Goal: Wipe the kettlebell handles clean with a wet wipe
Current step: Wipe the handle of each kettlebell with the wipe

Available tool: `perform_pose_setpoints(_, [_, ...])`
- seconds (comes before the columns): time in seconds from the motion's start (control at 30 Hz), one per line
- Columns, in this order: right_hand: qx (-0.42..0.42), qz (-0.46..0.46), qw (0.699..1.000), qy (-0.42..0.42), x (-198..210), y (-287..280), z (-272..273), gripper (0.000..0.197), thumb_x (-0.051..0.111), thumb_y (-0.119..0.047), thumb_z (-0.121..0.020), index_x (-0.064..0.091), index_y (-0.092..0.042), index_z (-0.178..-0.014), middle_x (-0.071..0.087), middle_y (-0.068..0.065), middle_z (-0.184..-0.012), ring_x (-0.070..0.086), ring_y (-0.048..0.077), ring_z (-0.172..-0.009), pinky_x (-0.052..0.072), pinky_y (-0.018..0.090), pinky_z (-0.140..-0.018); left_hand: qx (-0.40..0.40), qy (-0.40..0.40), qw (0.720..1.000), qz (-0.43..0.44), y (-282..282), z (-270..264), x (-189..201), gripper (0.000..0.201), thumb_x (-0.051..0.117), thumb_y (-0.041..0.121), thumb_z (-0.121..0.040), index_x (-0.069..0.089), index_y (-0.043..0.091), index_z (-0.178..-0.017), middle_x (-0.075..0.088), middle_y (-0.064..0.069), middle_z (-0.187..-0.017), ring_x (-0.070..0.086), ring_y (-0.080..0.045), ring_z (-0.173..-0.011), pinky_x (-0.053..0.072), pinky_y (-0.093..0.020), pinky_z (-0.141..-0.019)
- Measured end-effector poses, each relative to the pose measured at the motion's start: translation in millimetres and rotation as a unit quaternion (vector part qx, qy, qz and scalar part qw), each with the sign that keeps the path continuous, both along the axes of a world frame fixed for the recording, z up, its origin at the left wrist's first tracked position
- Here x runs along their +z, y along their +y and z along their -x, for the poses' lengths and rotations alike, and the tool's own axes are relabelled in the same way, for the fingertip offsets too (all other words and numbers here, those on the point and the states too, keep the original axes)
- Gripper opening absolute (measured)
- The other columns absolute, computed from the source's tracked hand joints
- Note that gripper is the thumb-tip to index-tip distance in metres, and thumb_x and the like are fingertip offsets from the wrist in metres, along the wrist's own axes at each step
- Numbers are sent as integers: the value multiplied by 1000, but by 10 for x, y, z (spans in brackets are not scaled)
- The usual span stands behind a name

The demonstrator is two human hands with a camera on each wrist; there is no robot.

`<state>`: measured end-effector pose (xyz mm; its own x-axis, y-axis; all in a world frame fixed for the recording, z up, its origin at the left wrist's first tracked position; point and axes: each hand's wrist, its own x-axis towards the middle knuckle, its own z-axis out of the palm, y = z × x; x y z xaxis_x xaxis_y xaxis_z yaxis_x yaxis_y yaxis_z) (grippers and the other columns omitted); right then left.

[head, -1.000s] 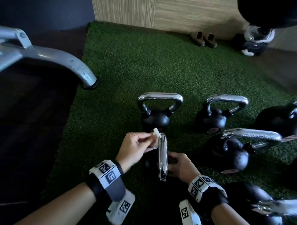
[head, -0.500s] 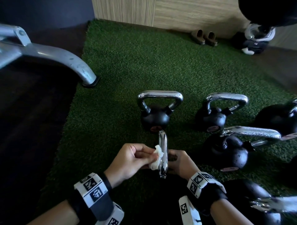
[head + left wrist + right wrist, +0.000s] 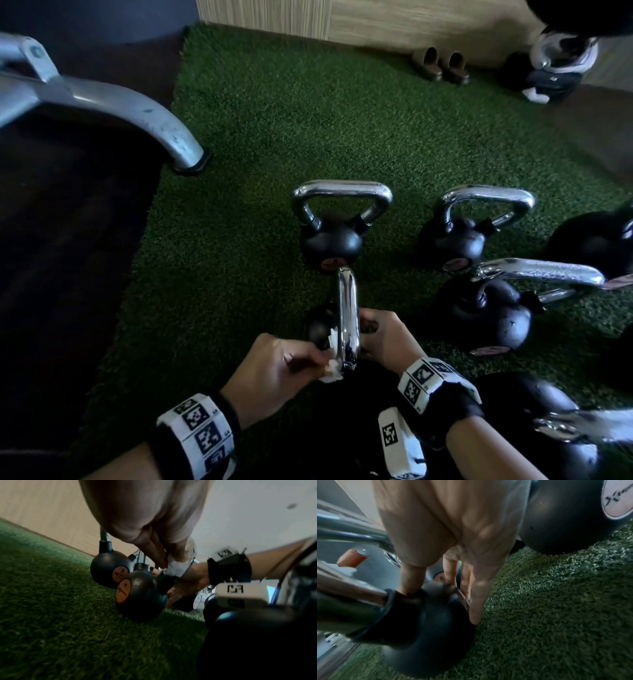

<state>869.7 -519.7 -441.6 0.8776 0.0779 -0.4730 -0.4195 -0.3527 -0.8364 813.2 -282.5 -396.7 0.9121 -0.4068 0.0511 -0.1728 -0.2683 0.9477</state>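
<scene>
A small black kettlebell (image 3: 320, 330) stands on the green turf (image 3: 239, 274), its chrome handle (image 3: 347, 315) edge-on to me. My left hand (image 3: 325, 359) pinches a white wet wipe (image 3: 330, 370) against the near end of that handle. My right hand (image 3: 371, 329) grips the ball from the right. In the left wrist view the wipe (image 3: 175, 568) sits bunched under my fingertips above the ball (image 3: 140, 596). The right wrist view has my thumb on top of the ball (image 3: 428, 635) and my fingers (image 3: 476, 601) down its side, beside the handle (image 3: 347, 586).
Several more kettlebells stand close by: one just beyond (image 3: 332, 240), two to the right (image 3: 459, 240) (image 3: 493, 315), and one near my right forearm (image 3: 534, 411). A grey metal frame leg (image 3: 137, 116) ends at the turf's left edge. Slippers (image 3: 440, 65) lie by the far wall.
My left hand has slid the wipe along the handle from its far end to its near end. My right hand has stayed on the kettlebell.
</scene>
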Motion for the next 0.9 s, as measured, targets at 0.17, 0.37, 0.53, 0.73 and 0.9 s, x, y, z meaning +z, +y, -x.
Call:
perform_pose_setpoints(0.17, [-10,18,1000,-5,43,30,14,96,89,-64,-36,70,-32,-125,79,3,-102,77,21,-94,61,45,-90,4,-20,1000,-19,1,-47,-137,11,81,14,-87,84,16,-97,79,16,-104,74,0,-100,57,-20,-93])
perform_pose_setpoints(0.37, [75,220,968,-98,651,-32,-101,23,84,-36,-79,80,-32,-101,73,-16,-83,67,-1,-78,42,5,-65,97,82,986,110,51,-211,10,12,82,16,-76,81,13,-87,81,-4,-88,76,-11,-82,57,-21,-79])
perform_pose_setpoints(0.53, [-46,104,940,-323,1211,2,-88,19,76,-18,-89,82,-32,-101,76,-13,-74,69,3,-66,55,17,-65,124,90,957,245,10,-325,363,14,77,1,-71,76,-1,-85,80,-10,-83,75,-10,-75,58,-17,-72])
perform_pose_setpoints(0.73, [58,-83,948,-301,1392,189,51,29,80,-14,-87,78,-12,-116,78,1,-110,76,24,-99,61,47,-89,116,124,931,322,-86,-436,613,36,94,36,-67,83,13,-93,79,-12,-95,74,-17,-87,59,-27,-78])
perform_pose_setpoints(0.9, [45,-107,951,-287,1440,240,105,40,87,-12,-77,78,-14,-115,80,2,-103,77,23,-98,60,44,-94,154,185,913,329,-216,-456,733,25,84,21,-64,73,10,-84,75,-5,-79,71,-14,-70,60,-30,-75])
